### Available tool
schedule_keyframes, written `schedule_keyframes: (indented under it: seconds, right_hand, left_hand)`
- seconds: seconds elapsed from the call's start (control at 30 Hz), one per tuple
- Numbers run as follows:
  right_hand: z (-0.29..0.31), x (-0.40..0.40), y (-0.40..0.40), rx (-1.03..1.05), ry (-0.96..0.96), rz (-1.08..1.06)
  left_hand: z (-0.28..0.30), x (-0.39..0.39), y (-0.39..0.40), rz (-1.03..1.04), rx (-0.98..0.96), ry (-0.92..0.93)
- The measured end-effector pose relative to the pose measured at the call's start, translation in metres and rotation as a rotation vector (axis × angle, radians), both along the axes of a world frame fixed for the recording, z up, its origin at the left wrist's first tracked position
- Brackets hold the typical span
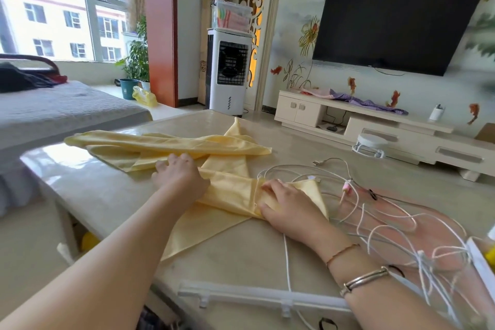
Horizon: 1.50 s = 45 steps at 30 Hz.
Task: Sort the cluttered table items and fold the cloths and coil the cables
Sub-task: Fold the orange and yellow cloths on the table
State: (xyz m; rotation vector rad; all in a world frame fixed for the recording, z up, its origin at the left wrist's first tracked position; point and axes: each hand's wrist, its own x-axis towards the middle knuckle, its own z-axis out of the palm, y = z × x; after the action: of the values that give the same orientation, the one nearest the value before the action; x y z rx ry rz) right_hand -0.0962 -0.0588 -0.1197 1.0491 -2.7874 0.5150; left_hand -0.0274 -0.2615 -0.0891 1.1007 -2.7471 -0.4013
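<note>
Table (112,195) as landmark. On it: one yellow cloth (203,147), one pink cloth (417,225) right of yellow. White cables (380,222) tangled over pink, number unclear. One white plastic rail (257,296) at near edge. My two hands (182,177) on yellow cloth.

What we cannot make out at the table

We lose the white cables (396,225) where they tangle and run off the right edge, and the white box (479,260) there is cut to a sliver. The left hand (182,177) and right hand (286,206) cover parts of the yellow cloth (166,144), hiding its folds beneath. The pink cloth (417,225) lies partly under the cables.
</note>
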Motion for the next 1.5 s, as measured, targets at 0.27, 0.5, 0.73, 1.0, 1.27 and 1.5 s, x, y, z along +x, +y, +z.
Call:
schedule_keyframes:
  seconds: [0.27, 0.5, 0.73, 1.0, 1.27, 1.5]
  right_hand:
    - [0.003, 0.005, 0.003, 0.040, -0.020, 0.004]
    - [0.005, 0.005, 0.003, 0.054, -0.050, 0.020]
    - [0.009, 0.007, 0.006, -0.172, -0.136, 0.024]
    - [0.041, -0.020, 0.043, -0.602, -0.454, -0.482]
    - [0.038, -0.027, 0.051, -0.208, -0.310, -0.524]
    - [0.038, -0.014, 0.059, 0.128, -0.184, -0.528]
  left_hand:
    - [0.001, 0.000, -0.011, 0.030, 0.160, 0.114]
    - [0.026, -0.002, 0.024, -0.108, 0.462, 0.621]
    - [0.034, -0.015, 0.076, -0.274, 1.180, 0.743]
    - [0.017, -0.027, 0.095, -0.581, 0.799, 0.449]
    - [-0.015, -0.031, 0.092, -0.862, -0.003, -0.048]
    - [-0.017, -0.027, 0.088, -0.859, -0.042, -0.216]
